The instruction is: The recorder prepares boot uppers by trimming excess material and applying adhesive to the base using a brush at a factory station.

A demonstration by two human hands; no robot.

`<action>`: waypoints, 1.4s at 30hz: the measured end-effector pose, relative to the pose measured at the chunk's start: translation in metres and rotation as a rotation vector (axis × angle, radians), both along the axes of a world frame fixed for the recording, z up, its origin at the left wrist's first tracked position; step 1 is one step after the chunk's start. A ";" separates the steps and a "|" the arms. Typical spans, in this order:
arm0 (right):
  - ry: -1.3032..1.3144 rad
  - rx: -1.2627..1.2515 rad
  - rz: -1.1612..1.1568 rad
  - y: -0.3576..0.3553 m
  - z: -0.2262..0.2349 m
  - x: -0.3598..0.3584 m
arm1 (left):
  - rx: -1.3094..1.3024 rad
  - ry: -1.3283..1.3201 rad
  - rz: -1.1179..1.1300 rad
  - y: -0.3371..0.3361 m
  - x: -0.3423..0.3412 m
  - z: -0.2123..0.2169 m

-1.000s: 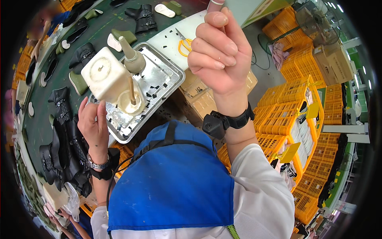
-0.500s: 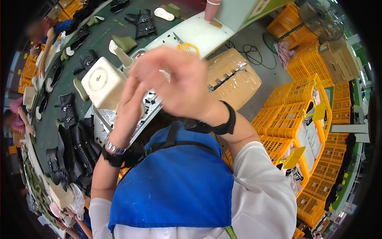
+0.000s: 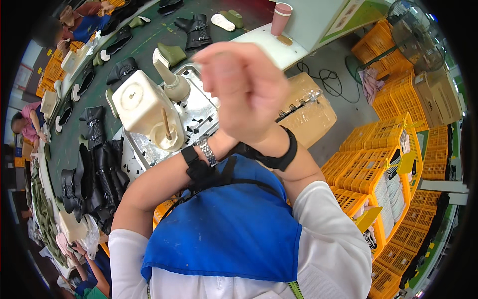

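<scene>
My right hand (image 3: 266, 94) is raised close in front of me, its fingers curled in; what is inside them, if anything, is hidden. My left hand (image 3: 225, 138) overlaps it at the wrist, above a silver watch (image 3: 205, 151), and its fingers are mostly hidden or blurred. Beyond the hands lies a metal tray (image 3: 205, 110) scattered with small black pieces. Standing there are a white plastic jug (image 3: 134, 97) with a cut opening and a brown stick (image 3: 165, 123) in it, and a cream pot with a tapered spout (image 3: 172, 82).
Black buckled boots (image 3: 99, 172) lie on the green table at left. A pink cup (image 3: 281, 20) stands on a white surface. Right of me are a taped carton (image 3: 311, 112), stacked orange crates (image 3: 363, 169) and a fan (image 3: 416, 35). Other people (image 3: 32, 124) work across the table.
My left hand has swung right and now overlaps my right hand, uncovering the jug and stick. My right hand has moved slightly right and its fingers are more curled. The scissors are now hidden.
</scene>
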State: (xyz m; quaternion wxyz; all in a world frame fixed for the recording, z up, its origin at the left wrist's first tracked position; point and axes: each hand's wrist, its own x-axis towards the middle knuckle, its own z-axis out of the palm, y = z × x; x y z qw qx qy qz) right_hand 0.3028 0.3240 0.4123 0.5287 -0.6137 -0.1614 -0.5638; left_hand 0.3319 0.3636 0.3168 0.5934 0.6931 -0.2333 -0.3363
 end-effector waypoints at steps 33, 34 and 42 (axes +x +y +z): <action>1.617 -0.566 -0.627 -0.135 -0.295 -0.138 | -0.096 -0.303 0.430 0.204 0.049 0.014; 1.625 -0.554 -0.725 -0.133 -0.289 -0.151 | -0.099 -0.301 0.412 0.203 0.049 0.017; 1.334 -0.046 -1.010 -0.098 -0.264 -0.221 | -0.147 -0.275 0.275 0.217 0.054 0.022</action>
